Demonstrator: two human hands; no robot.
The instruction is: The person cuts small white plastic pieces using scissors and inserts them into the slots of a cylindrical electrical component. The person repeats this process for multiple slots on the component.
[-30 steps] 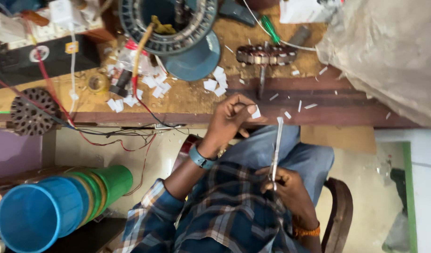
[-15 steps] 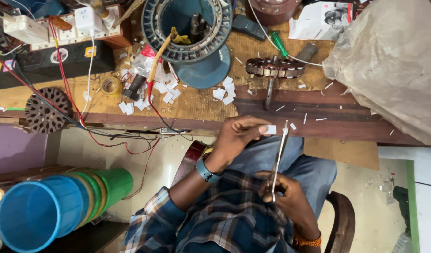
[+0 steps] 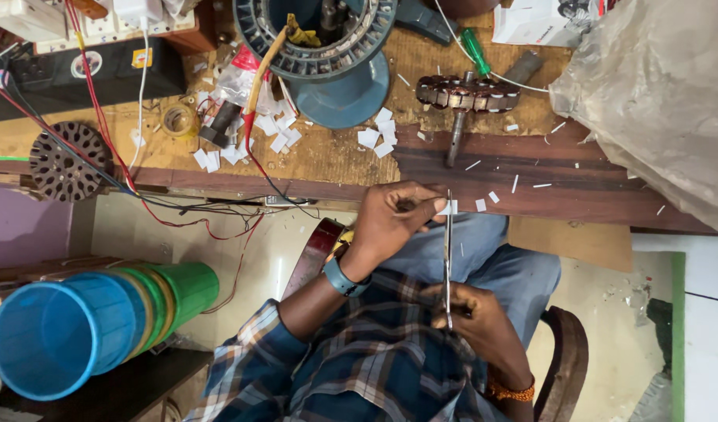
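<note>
My left hand [image 3: 390,223], with a blue band on the wrist, pinches a small white paper piece [image 3: 451,208] just below the edge of the wooden workbench [image 3: 578,199]. My right hand [image 3: 476,320], with an orange bracelet, grips a pair of slim scissors [image 3: 448,250]. The blades point straight up and reach the paper piece. Both hands hover over my lap in jeans and a checked shirt.
On the bench lie a brown motor rotor [image 3: 468,94], a blue stator housing [image 3: 320,39], scattered white paper bits [image 3: 277,139], a green-handled screwdriver [image 3: 476,51] and a large plastic bag [image 3: 656,101]. Red wires [image 3: 218,227] hang off the edge. Stacked blue and green buckets [image 3: 85,320] lie left.
The bench has slid upward in the view. My left hand closed in on the scissor tips, and the scissors swung from a slight tilt to upright at the paper.
</note>
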